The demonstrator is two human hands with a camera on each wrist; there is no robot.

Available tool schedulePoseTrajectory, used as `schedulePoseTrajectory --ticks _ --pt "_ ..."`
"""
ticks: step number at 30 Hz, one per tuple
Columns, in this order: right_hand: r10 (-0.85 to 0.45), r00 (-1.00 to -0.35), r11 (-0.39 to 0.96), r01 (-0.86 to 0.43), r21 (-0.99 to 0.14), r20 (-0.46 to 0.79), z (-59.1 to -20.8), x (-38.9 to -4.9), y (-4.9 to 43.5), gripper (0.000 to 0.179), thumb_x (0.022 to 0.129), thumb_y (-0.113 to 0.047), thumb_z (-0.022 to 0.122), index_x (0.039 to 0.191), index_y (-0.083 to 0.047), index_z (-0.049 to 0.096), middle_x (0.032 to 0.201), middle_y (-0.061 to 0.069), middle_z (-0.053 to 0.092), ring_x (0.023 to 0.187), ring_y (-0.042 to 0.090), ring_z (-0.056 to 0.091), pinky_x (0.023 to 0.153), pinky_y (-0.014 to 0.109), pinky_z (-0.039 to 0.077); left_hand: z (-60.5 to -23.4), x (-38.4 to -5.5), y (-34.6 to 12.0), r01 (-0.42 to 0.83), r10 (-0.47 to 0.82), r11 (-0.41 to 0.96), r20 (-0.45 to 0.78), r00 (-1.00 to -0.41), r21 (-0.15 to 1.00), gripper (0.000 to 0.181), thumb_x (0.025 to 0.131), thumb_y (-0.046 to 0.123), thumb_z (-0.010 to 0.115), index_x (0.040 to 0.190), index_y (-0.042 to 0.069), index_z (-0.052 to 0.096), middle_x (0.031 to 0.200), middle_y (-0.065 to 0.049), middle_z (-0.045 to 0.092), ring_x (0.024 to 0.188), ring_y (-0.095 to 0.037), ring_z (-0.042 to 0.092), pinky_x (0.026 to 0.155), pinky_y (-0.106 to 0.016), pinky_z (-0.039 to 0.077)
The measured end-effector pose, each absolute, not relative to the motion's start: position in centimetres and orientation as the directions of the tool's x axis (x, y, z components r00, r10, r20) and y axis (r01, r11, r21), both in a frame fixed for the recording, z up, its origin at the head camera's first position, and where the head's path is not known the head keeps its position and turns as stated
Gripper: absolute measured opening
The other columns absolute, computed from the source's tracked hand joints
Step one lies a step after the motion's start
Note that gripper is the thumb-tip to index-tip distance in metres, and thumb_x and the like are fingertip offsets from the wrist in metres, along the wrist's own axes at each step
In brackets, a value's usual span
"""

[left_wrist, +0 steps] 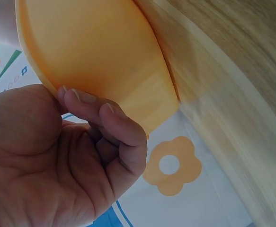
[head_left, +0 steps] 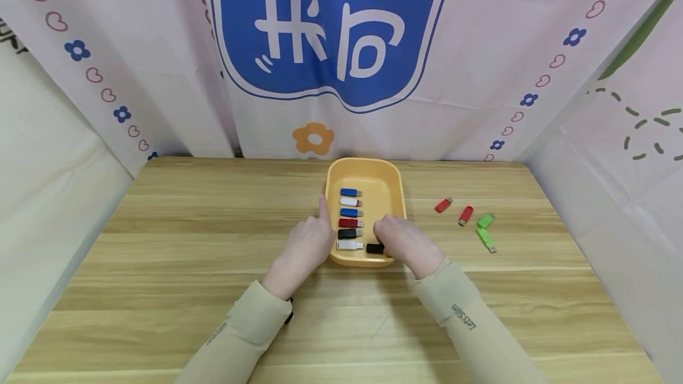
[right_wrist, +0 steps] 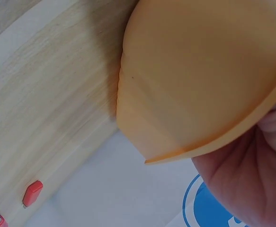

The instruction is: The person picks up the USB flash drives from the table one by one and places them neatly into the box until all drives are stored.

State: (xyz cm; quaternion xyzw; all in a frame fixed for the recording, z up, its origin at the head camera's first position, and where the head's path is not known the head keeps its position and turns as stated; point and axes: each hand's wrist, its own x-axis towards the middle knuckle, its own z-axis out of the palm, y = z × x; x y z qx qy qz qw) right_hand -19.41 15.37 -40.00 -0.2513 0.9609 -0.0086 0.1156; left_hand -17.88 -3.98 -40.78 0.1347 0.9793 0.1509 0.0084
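Wears beige fabric sleeves with dark lettering [head_left: 469, 322], reaching in from seven and five o'clock over a pale wood-grain table [head_left: 181, 277], with a partly hidden black object [head_left: 290, 311] at the left cuff. Holds the bare right hand [head_left: 408, 245] over the four o'clock rim of a shallow, rounded yellow tray [head_left: 360, 262], set at twelve o'clock on the table, fingers bent inward and mostly hidden, right beside a small black USB stick [head_left: 374, 248] at the tray's six o'clock; impossible to tell any pinch on it. Rests the bare left hand [head_left: 309, 242] at the eight o'clock rim, index finger straight toward twelve, other visible fingers curled beside the outer wall; impossible to tell any grip. Shows, in a column along the tray's nine o'clock side, plugs toward three, first a white USB stick [head_left: 349, 245], then a second black stick [head_left: 349, 233]; level with these, outside at three o'clock, two bright green sticks [head_left: 486, 237], plugs apart. Shows, farther up the column, a dark red stick [head_left: 349, 223] and a blue stick [head_left: 349, 213]; about level, outside, two red sticks [head_left: 466, 214]; farthest, a white-and-red stick [head_left: 348, 201] and another blue stick [head_left: 349, 192]. Faces, at twelve o'clock, a white cloth with a blue shield and orange flower [head_left: 176, 76].
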Motion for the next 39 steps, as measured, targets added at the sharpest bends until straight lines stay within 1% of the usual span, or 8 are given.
schedulePoseTrajectory --ticks 8,13,21,24,27,29,32,39 --pt "-0.479 -0.849 0.878 -0.468 -0.101 -0.222 -39.8 -19.3 15.3 0.021 0.073 0.01 0.077 0.07 -0.005 0.063 0.071 0.008 0.064 0.064 0.018 0.057 0.062 0.034 0.052 -40.8 -17.8 -4.0 0.267 0.265 0.916 0.046 -0.963 0.3 0.073 0.094 0.012 0.061 0.15 -0.016 0.024 0.051 -0.002 0.048 0.043 -0.015 0.047 0.038 -0.026 0.034" --pt "-0.488 -0.844 0.873 -0.471 -0.131 -0.223 -39.8 -19.3 15.5 0.019 0.074 0.006 0.08 0.073 -0.004 0.064 0.07 0.005 0.063 0.064 0.017 0.054 0.062 0.033 0.05 -40.8 -17.8 -4.0 0.262 0.262 0.914 0.045 -0.964 0.311 0.074 0.095 0.013 0.061 0.151 -0.015 0.023 0.052 -0.003 0.049 0.044 -0.016 0.048 0.039 -0.028 0.036" --pt "-0.522 -0.833 0.85 -0.489 -0.196 -0.186 -39.7 -19.3 16.1 0.019 0.077 0.003 0.08 0.072 -0.004 0.063 0.066 -0.001 0.05 0.063 0.015 0.044 0.059 0.028 0.037 -40.7 -17.8 -3.9 0.252 0.257 0.92 0.022 -0.966 0.301 0.073 0.097 0.015 0.06 0.152 -0.014 0.022 0.052 -0.003 0.048 0.044 -0.015 0.047 0.039 -0.027 0.035" --pt "-0.542 -0.83 0.833 -0.509 -0.218 -0.133 -39.6 -19.2 16.4 0.015 0.081 0.003 0.076 0.074 -0.005 0.066 0.068 0.0 0.056 0.064 0.014 0.047 0.058 0.027 0.04 -40.8 -17.8 -4.0 0.25 0.256 0.921 0.019 -0.966 0.299 0.074 0.097 0.015 0.06 0.152 -0.014 0.021 0.052 -0.002 0.048 0.043 -0.015 0.047 0.038 -0.026 0.034" --pt "-0.579 -0.814 0.805 -0.563 -0.186 -0.044 -39.6 -19.1 16.8 0.008 0.085 -0.002 0.074 0.08 -0.007 0.07 0.076 0.001 0.067 0.07 0.014 0.057 0.062 0.028 0.048 -40.9 -17.8 -4.0 0.25 0.255 0.921 0.024 -0.967 0.3 0.074 0.096 0.014 0.06 0.152 -0.014 0.021 0.052 -0.002 0.048 0.043 -0.015 0.046 0.038 -0.026 0.034" --pt "-0.601 -0.799 0.787 -0.597 -0.157 0.022 -39.6 -19.1 17.1 0.005 0.085 -0.005 0.075 0.083 -0.008 0.072 0.08 0.002 0.07 0.075 0.016 0.061 0.067 0.03 0.052 -40.9 -17.8 -4.0 0.251 0.255 0.92 0.029 -0.967 0.302 0.073 0.096 0.014 0.06 0.152 -0.014 0.022 0.052 -0.002 0.048 0.043 -0.015 0.046 0.038 -0.026 0.033" --pt "-0.623 -0.774 0.763 -0.633 -0.134 0.114 -39.4 -19.1 17.7 0.002 0.086 -0.007 0.076 0.086 -0.007 0.074 0.084 0.002 0.072 0.08 0.018 0.064 0.072 0.031 0.055 -40.9 -17.7 -4.0 0.255 0.256 0.917 0.038 -0.966 0.305 0.073 0.096 0.014 0.06 0.151 -0.014 0.023 0.051 -0.002 0.048 0.043 -0.014 0.046 0.038 -0.026 0.033" --pt "-0.605 -0.747 0.746 -0.653 -0.133 0.275 -38.3 -19.4 19.3 0.003 0.088 -0.007 0.074 0.089 -0.004 0.075 0.086 0.004 0.073 0.083 0.019 0.065 0.074 0.033 0.057 -40.9 -17.8 -4.0 0.253 0.253 0.917 0.041 -0.967 0.309 0.073 0.096 0.014 0.06 0.152 -0.014 0.023 0.051 -0.002 0.047 0.043 -0.014 0.046 0.037 -0.025 0.032"
